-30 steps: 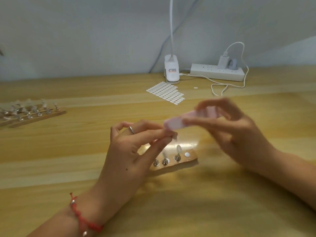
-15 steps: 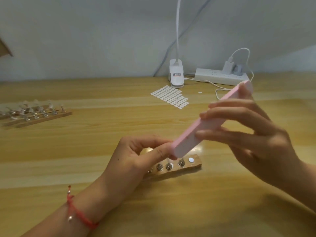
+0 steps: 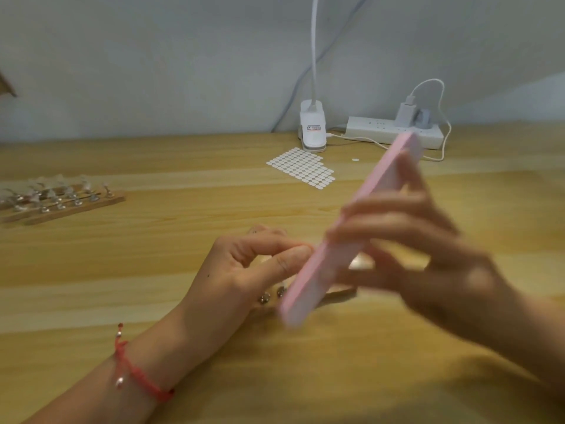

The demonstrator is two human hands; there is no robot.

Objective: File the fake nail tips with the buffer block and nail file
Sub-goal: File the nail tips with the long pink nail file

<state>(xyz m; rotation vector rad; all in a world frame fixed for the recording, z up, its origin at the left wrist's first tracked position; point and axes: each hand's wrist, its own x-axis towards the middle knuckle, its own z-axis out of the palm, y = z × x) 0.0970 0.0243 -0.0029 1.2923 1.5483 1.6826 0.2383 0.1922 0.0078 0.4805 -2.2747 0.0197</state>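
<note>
Two hands [image 3: 428,258] around pink buffer block [image 3: 342,240]

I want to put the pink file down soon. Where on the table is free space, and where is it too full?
Bare wood lies between the nail-stand racks at far left and the sticker sheet, and along the near edge below the left hand. It is crowded under both hands, around the small wooden stand, and at the back by the lamp clip and power strip.

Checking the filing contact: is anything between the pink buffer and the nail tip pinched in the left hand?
Nothing visible does. The buffer, held in the right hand, lies right against the left hand's pinched fingertips; the tip itself is too blurred to see.
</note>
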